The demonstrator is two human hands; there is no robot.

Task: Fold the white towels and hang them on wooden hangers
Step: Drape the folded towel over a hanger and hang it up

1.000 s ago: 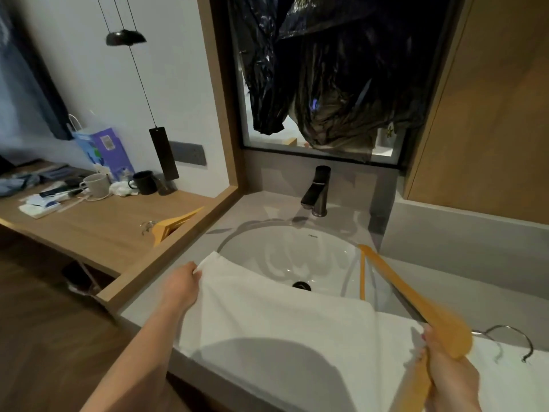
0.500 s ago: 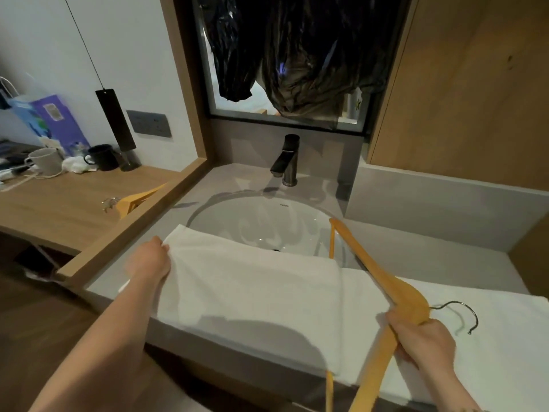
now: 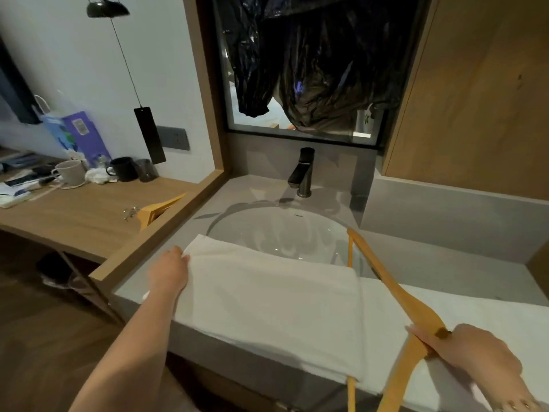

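A white towel (image 3: 267, 295) lies folded across the front of the grey vanity counter (image 3: 445, 263), partly over the sink. Its folded upper layer passes over the lower bar of a wooden hanger (image 3: 383, 272), which lies tilted on the towel's right part. My left hand (image 3: 169, 272) pinches the towel's left edge. My right hand (image 3: 472, 358) grips the hanger at its centre, covering the hook. More white towel (image 3: 481, 316) spreads flat to the right under that hand.
A white sink basin (image 3: 285, 230) with a dark faucet (image 3: 303, 173) sits behind the towel. A second wooden hanger (image 3: 154, 211) lies on the wooden desk (image 3: 74, 215) at left, near mugs, a paper bag and clutter. Black plastic covers the mirror above.
My right hand slid up over the hanger's centre and now hides the metal hook. My left hand keeps hold of the towel's left edge. The camera shifted back and left.
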